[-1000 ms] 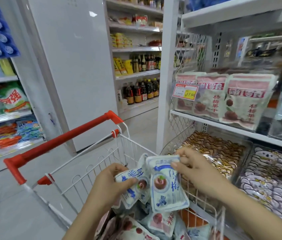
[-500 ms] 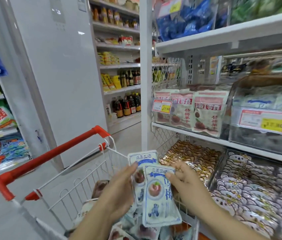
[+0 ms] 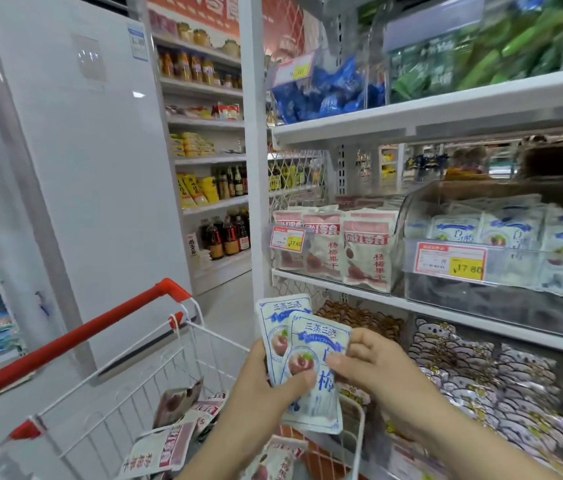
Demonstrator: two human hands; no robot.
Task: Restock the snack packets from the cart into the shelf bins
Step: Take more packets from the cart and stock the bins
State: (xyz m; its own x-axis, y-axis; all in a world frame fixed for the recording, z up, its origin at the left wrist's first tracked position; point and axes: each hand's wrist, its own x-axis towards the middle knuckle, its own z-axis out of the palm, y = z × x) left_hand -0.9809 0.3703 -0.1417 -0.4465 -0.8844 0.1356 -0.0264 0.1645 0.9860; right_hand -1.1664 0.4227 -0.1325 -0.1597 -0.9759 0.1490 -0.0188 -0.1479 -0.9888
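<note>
Two blue-and-white snack packets (image 3: 311, 351) stand upright in a small stack above the cart. My left hand (image 3: 266, 393) grips them from the left, thumb across the front packet. My right hand (image 3: 373, 368) pinches the stack's right edge. The white wire cart (image 3: 127, 386) with a red handle sits below, holding pink-and-white packets (image 3: 166, 448). On the middle shelf at the right, a clear shelf bin (image 3: 501, 247) holds the same blue-and-white packets behind a 17.80 price tag.
Pink plum packets (image 3: 346, 251) stand left of the clear bin. The lower shelf has bins of brown snacks (image 3: 359, 318) and white cartoon-print packets (image 3: 481, 372). A white shelf post (image 3: 252, 150) rises ahead. A tall white unit (image 3: 76, 174) stands at the left.
Both hands lifted the blue-and-white packets out of the cart and squared them upright into a stack. The view tilted up, showing more of the shelves.
</note>
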